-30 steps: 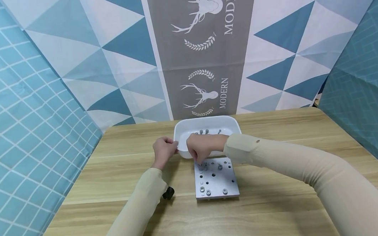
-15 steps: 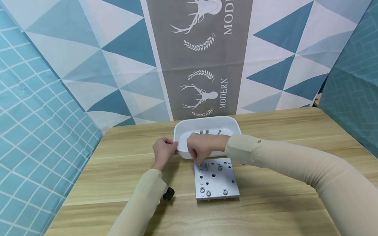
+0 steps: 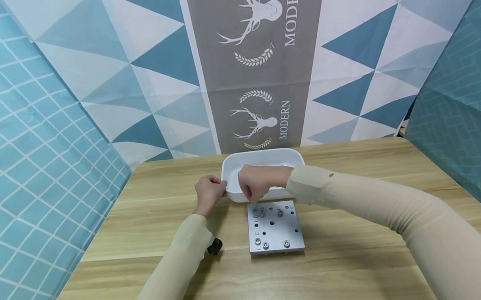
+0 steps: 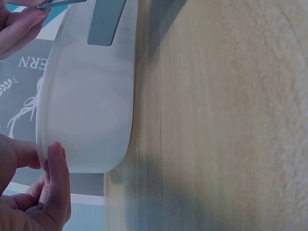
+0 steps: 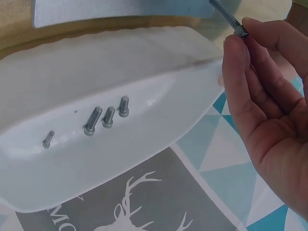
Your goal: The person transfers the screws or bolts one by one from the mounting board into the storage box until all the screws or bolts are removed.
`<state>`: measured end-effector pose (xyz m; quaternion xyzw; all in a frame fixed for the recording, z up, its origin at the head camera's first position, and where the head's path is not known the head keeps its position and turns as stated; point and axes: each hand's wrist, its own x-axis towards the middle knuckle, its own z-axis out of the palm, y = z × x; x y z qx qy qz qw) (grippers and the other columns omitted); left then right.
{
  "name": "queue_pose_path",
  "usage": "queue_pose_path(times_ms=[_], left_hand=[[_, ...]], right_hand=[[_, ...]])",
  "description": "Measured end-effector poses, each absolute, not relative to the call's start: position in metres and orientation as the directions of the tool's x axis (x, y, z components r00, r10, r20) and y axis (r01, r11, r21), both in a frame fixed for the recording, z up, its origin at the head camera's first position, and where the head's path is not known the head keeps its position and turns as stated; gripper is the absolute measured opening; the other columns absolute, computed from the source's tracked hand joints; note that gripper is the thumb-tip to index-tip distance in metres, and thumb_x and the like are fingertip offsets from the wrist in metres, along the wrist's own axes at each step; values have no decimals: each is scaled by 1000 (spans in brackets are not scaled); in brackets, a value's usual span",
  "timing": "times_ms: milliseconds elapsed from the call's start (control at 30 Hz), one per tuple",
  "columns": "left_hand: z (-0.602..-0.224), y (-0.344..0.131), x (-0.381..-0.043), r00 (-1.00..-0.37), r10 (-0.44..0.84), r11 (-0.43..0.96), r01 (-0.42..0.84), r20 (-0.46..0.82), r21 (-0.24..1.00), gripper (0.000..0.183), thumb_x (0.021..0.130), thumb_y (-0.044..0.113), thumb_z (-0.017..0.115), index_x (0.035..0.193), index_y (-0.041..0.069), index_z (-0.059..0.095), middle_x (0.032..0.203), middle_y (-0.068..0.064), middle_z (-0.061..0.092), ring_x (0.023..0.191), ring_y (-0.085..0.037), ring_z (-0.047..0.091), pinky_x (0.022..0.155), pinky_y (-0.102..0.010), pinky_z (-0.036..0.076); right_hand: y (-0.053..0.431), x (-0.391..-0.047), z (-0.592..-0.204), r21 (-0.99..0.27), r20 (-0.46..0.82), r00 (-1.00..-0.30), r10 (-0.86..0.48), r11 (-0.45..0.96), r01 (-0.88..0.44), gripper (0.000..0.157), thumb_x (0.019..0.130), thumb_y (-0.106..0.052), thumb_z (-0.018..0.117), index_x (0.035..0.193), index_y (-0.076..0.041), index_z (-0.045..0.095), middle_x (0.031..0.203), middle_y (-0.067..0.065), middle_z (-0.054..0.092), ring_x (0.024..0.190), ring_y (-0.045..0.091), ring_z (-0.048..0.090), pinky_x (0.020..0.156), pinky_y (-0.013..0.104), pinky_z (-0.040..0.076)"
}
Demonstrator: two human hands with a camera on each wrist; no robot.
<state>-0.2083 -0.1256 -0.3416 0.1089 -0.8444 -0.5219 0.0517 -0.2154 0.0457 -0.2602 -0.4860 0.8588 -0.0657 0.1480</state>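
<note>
My left hand (image 3: 209, 193) pinches the left front corner of a white tray (image 4: 86, 106), thumb and fingers on either side of its rim. My right hand (image 3: 256, 181) holds a threaded bolt (image 5: 228, 18) by its head between thumb and fingertips, shaft pointing at the metal plate. This silver plate (image 3: 279, 234) lies flat in front of the tray, with several holes and several bolts standing in it. In the head view the right fingertips are just over the plate's far left corner, and the held bolt is mostly hidden.
Several loose bolts (image 5: 92, 121) lie in the tray, seen in the right wrist view. A small black object (image 3: 214, 246) shows at the left sleeve's cuff. The wooden table (image 3: 352, 262) ends against a patterned cloth backdrop (image 3: 257, 76).
My right hand has risen slightly from the plate's far left corner. The bolts in the tray, visible earlier in the head view, are now hidden behind it. My left hand stays at the tray.
</note>
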Motion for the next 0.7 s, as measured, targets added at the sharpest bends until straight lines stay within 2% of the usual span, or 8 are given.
queue_pose_path(times_ms=[267,500,700], left_hand=[[-342,-126,-209,-969,-243,431,-149,-45,890,11,86,7,65,85,-3,62,76,-9,60,53,-8,60,59,-25,60],[-342,-126,-210,-967,-248,433,-168,-63,886,12,86,8,65,87,-3,63,80,-12,62,56,-10,63,58,-23,59],[-342,-126,-210,-966,-249,436,-172,-66,883,11,87,8,65,88,-3,63,80,-12,62,59,-11,64,58,-22,59]], right_hand=[[51,-218,-251,-244,-257,-528,-809,583,-775,12,71,-1,72,67,-12,73,62,1,69,51,5,56,51,16,48],[56,-224,-240,-202,-289,-555,-780,616,-761,14,70,0,68,65,-11,72,59,1,67,48,5,54,47,16,46],[62,-229,-234,-191,-325,-593,-737,665,-722,13,71,0,68,64,-10,71,58,0,66,49,6,55,48,17,47]])
